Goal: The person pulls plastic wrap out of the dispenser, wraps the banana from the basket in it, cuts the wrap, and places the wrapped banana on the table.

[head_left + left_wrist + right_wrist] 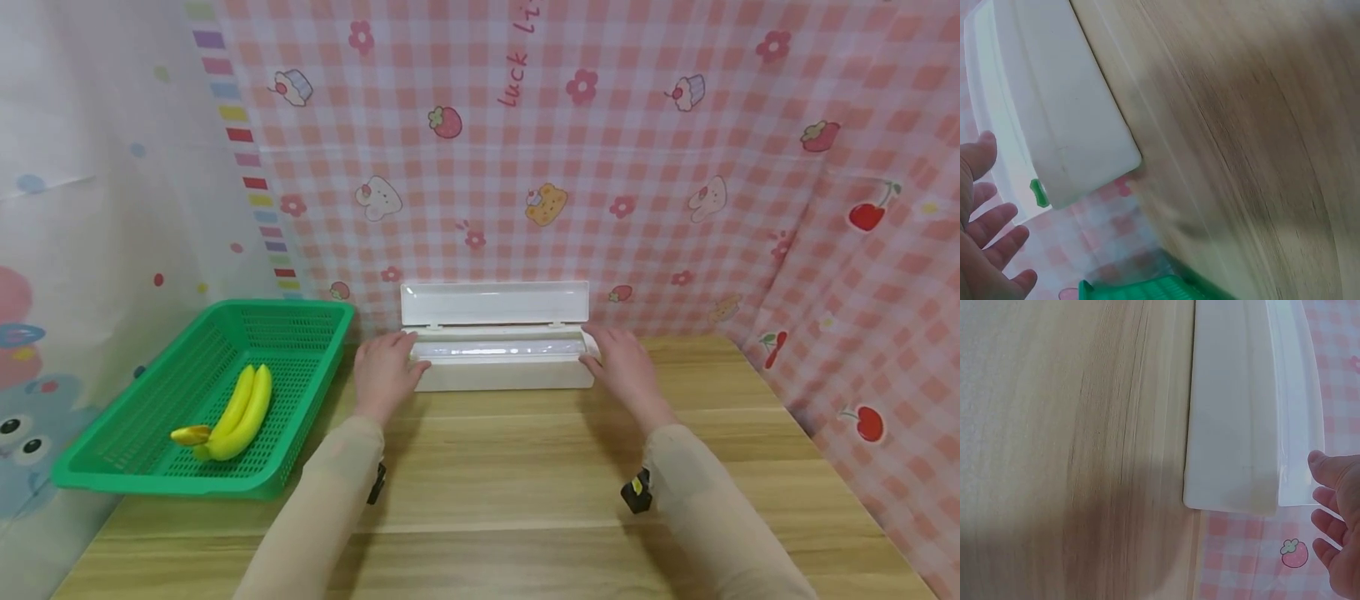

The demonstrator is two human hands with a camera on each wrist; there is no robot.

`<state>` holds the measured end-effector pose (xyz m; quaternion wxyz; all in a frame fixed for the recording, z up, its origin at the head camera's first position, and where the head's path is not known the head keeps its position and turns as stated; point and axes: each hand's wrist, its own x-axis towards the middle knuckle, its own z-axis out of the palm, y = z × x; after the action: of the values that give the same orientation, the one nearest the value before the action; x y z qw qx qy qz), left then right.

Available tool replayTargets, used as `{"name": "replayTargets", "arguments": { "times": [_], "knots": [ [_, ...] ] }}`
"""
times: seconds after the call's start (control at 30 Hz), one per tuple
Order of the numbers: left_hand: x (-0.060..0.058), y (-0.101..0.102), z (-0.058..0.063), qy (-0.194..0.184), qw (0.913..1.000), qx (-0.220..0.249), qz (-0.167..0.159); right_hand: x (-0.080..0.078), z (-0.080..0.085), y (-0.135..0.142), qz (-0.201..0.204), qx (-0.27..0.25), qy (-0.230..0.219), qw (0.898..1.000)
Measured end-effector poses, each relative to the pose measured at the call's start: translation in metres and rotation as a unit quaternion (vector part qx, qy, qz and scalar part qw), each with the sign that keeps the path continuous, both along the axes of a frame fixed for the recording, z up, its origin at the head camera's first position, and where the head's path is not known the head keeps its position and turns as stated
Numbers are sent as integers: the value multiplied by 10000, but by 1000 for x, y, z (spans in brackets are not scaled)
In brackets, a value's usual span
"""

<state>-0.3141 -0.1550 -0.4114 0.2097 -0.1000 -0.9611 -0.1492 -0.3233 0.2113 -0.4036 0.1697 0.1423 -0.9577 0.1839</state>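
At the back of the table stands a long white cling film dispenser, its lid raised against the cloth behind. A clear, shiny roll of film lies inside it. My left hand is at the dispenser's left end, thumb toward the front edge. In the left wrist view its fingers are spread and loosely bent, near a small green piece on that end. At the right end is my right hand, fingers relaxed and apart, thumb near the raised lid in the right wrist view.
On the left, a green plastic basket holds yellow bananas. The wood-grain table runs back to a pink checked cloth. More patterned cloth hangs at both sides.
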Motion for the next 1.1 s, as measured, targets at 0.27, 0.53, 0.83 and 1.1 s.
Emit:
{"name": "replayTargets", "arguments": {
  "times": [0.27, 0.53, 0.83, 1.1],
  "knots": [
    [-6, 3, -1, -140, 9997, -34, 206, -8, -8, -5, 202, 33, 325, 9993],
    [-12, 6, -5, -33, 9998, -23, 211, -16, -12, -8, 228, 33, 441, 9988],
    [-24, 8, -4, 15, 9999, -92, 125, -23, -12, -8, 207, 88, 258, 9994],
    [-29, 7, -1, 16, 9992, -395, 109, -30, -15, -10, 220, 215, 261, 9992]
  ]
}}
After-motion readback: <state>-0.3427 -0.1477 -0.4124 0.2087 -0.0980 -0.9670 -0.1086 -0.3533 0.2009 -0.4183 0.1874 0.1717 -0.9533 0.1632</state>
